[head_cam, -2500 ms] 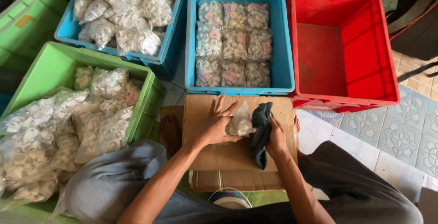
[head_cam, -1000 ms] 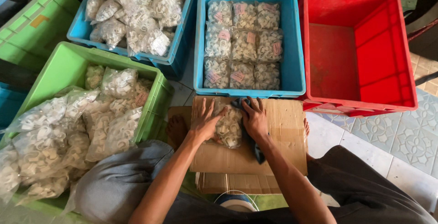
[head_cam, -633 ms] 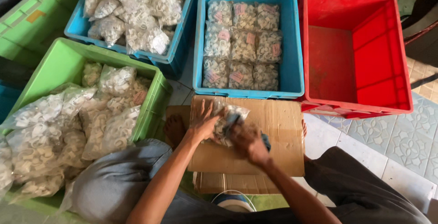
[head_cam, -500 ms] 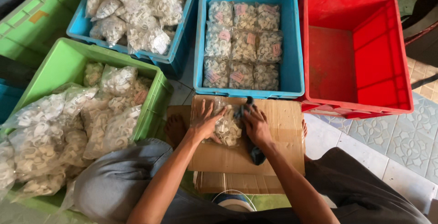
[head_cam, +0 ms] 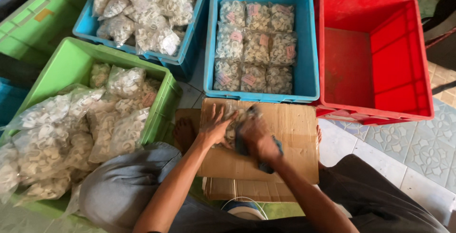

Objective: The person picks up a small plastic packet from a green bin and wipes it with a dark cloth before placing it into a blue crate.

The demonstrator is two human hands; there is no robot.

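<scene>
Small clear bag of white pieces lying on the cardboard sheet, just below the middle blue crate. Left hand spread flat, pinning its left edge — right hand, blurred, closed around a dark cloth, directly over it and nearer.

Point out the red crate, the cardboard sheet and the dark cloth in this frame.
red crate [head_cam: 354, 59], head view, on its bare inner floor.
cardboard sheet [head_cam: 294, 133], head view, on its bare right part.
dark cloth [head_cam: 266, 167], head view, on the end showing below the right hand [head_cam: 256, 135].
</scene>
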